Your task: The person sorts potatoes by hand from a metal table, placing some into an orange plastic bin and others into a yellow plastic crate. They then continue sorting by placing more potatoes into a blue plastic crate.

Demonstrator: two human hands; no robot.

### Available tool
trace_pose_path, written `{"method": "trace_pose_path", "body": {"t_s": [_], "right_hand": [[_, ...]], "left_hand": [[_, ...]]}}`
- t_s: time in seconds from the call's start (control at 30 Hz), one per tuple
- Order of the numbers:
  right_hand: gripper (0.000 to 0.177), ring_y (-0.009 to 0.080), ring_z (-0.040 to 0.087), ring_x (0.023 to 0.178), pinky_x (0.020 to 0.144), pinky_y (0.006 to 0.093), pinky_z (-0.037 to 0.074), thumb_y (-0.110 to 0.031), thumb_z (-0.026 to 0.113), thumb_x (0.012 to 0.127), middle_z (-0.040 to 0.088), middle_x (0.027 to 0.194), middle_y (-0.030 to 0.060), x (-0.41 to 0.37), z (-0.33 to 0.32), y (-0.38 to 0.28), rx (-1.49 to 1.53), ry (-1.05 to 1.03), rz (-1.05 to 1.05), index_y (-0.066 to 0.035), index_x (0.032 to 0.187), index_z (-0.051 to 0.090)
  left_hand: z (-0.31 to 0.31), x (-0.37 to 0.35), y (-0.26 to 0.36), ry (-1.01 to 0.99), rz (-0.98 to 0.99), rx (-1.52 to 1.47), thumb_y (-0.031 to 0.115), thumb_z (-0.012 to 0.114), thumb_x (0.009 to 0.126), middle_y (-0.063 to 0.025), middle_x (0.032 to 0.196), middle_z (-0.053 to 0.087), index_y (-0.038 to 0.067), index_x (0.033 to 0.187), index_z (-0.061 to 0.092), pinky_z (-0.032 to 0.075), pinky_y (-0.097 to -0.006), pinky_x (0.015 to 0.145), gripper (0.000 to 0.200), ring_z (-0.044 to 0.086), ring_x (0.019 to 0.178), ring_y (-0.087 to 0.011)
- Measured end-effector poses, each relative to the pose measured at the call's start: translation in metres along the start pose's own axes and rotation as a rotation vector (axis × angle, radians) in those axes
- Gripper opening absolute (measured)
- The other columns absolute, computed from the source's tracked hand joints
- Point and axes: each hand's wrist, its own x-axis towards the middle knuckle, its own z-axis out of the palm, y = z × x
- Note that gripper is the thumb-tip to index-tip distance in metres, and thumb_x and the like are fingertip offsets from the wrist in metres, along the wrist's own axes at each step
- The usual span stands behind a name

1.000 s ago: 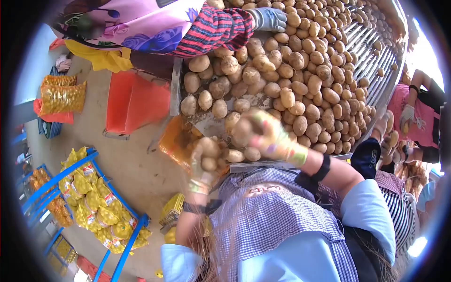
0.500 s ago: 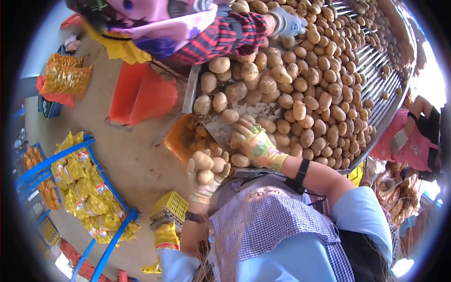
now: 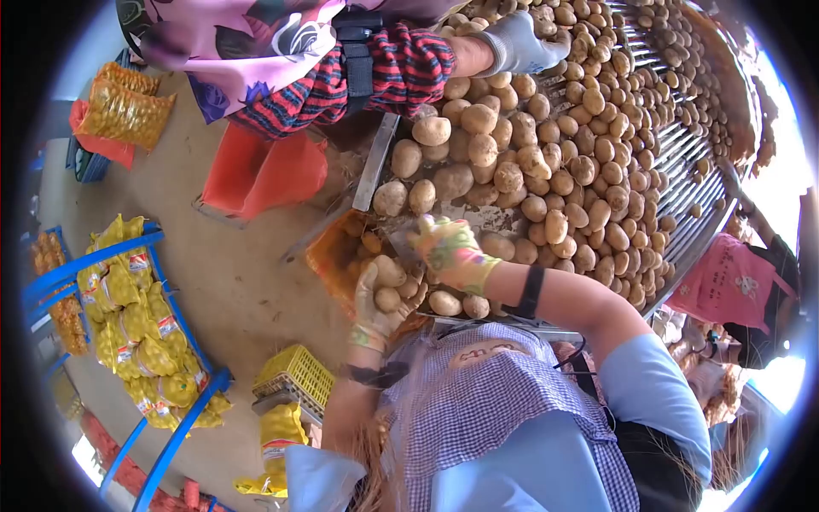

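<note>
My left hand (image 3: 384, 311), in a pale patterned glove, cups several potatoes (image 3: 389, 271) in its curled fingers, in front of the opening of an orange mesh bag (image 3: 328, 256). My right hand (image 3: 456, 253), in a glove with green and pink patterns, hovers at the metal lip of the sorting table. Its fingers look spread, and I see no potato held in them. Two potatoes (image 3: 444, 303) lie close below its wrist. A large pile of potatoes (image 3: 589, 166) covers the table beyond both hands. Several potatoes show inside the mesh bag.
A co-worker's gloved hand (image 3: 522, 44) works among potatoes at the top. A red bag (image 3: 264, 171) stands on the floor beside the table. Filled yellow bags (image 3: 145, 307) sit on a blue-railed cart (image 3: 183, 444). A yellow crate (image 3: 294, 375) stands near my left elbow.
My left hand has moved slightly right and up, towards the bag opening, still with potatoes. My right hand has left the potatoes it was touching. The co-worker's hand has shifted, and the view has moved slightly.
</note>
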Motion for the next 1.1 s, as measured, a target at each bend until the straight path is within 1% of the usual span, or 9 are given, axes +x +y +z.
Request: {"method": "trace_pose_path", "body": {"t_s": [0.37, 0.5, 0.7, 0.73, 0.77, 0.83, 0.9, 0.97, 1.1], "right_hand": [[0.064, 0.0317, 0.07, 0.094, 0.076, 0.0449, 0.055, -0.022, 0.072, 0.076, 0.06, 0.129, 0.0151, 0.015, -0.001, 0.033, -0.155, -0.091, -0.164, -0.009, 0.136, 0.055], [0.055, 0.0264, 0.068, 0.098, 0.085, 0.0389, 0.054, -0.037, 0.064, 0.086, 0.07, 0.106, 0.0132, 0.043, 0.026, 0.048, 1.246, -0.108, -0.181, 0.0, 0.127, 0.061], [0.044, 0.0322, 0.065, 0.106, 0.091, 0.0383, 0.053, -0.023, 0.062, 0.097, 0.065, 0.12, 0.0178, 0.143, -0.109, -0.069, 1.425, 0.012, -0.326, -0.007, 0.137, 0.054], [0.044, 0.0322, 0.065, 0.106, 0.091, 0.0383, 0.053, -0.023, 0.062, 0.097, 0.065, 0.12, 0.0178, 0.161, -0.119, -0.082, 1.436, 0.027, -0.325, -0.007, 0.137, 0.054], [0.045, 0.0326, 0.063, 0.11, 0.093, 0.0378, 0.052, -0.025, 0.062, 0.096, 0.064, 0.122, 0.018, 0.176, -0.129, -0.096, 1.789, -0.058, -0.013, -0.008, 0.138, 0.054], [0.046, 0.0331, 0.061, 0.113, 0.095, 0.0372, 0.051, -0.027, 0.062, 0.096, 0.063, 0.124, 0.0181, 0.177, -0.131, -0.093, 2.119, -0.144, 0.314, -0.01, 0.138, 0.053], [0.045, 0.032, 0.06, 0.117, 0.098, 0.0397, 0.049, -0.029, 0.064, 0.092, 0.061, 0.127, 0.017, 0.142, -0.109, -0.061, 0.894, 0.191, -0.188, -0.003, 0.128, 0.059], [0.052, 0.0366, 0.059, 0.116, 0.099, 0.0413, 0.049, -0.029, 0.069, 0.086, 0.06, 0.125, 0.0214, 0.083, -0.102, -0.036, 1.195, 0.274, 0.106, -0.001, 0.129, 0.057], [0.059, 0.039, 0.045, 0.133, 0.11, 0.0511, 0.037, -0.027, 0.072, 0.079, 0.048, 0.141, 0.023, -0.018, -0.042, 0.055, 0.136, 0.838, 0.237, -0.003, 0.131, 0.056]], "left_hand": [[-0.001, 0.019, 0.024, -0.197, -0.089, 0.009, 0.047, 0.075, 0.084, -0.0166, 0.128, 0.06, 0.003, 0.114, 0.065, 0.052, -0.0615, 0.096, 0.055, 0.058, 0.117, -0.0421], [0.001, -0.011, 0.061, -0.381, 0.061, -0.149, 0.047, 0.072, 0.085, -0.0188, 0.126, 0.061, 0.002, 0.118, 0.063, 0.052, -0.0587, 0.097, 0.057, 0.059, 0.115, -0.0417], [0.068, -0.043, 0.204, 0.007, 0.514, -0.086, 0.054, 0.05, 0.097, -0.017, 0.133, 0.057, 0.006, 0.137, 0.05, 0.047, -0.0587, 0.102, 0.063, 0.054, 0.123, -0.0361], [0.065, -0.036, 0.239, 0.014, 0.634, 0.45, 0.055, 0.05, 0.097, -0.0164, 0.135, 0.057, 0.007, 0.138, 0.05, 0.045, -0.0595, 0.103, 0.063, 0.053, 0.125, -0.0354], [0.059, -0.029, 0.268, 0.019, 0.726, 0.989, 0.055, 0.049, 0.098, -0.0158, 0.136, 0.056, 0.009, 0.139, 0.05, 0.043, -0.0603, 0.104, 0.062, 0.052, 0.126, -0.0347], [0.072, -0.018, 0.296, 0.097, 0.684, 0.707, 0.049, 0.055, 0.097, -0.0155, 0.135, 0.055, 0.007, 0.137, 0.051, 0.042, -0.0539, 0.106, 0.058, 0.052, 0.125, -0.0312], [0.079, -0.007, 0.294, 0.159, 0.622, 0.426, 0.042, 0.061, 0.096, -0.0152, 0.134, 0.055, 0.006, 0.136, 0.052, 0.041, -0.0475, 0.108, 0.053, 0.053, 0.124, -0.0277], [0.07, 0.003, 0.243, 0.485, 1.322, 1.262, 0.041, 0.061, 0.097, -0.0146, 0.133, 0.057, 0.001, 0.134, 0.053, 0.042, -0.0425, 0.106, 0.055, 0.055, 0.122, -0.0289], [0.105, 0.012, 0.109, -0.117, 1.416, 2.017, 0.012, 0.068, 0.09, -0.0181, 0.127, 0.06, 0.0, 0.128, 0.056, 0.044, -0.0419, 0.105, 0.042, 0.058, 0.116, -0.0331]]}}
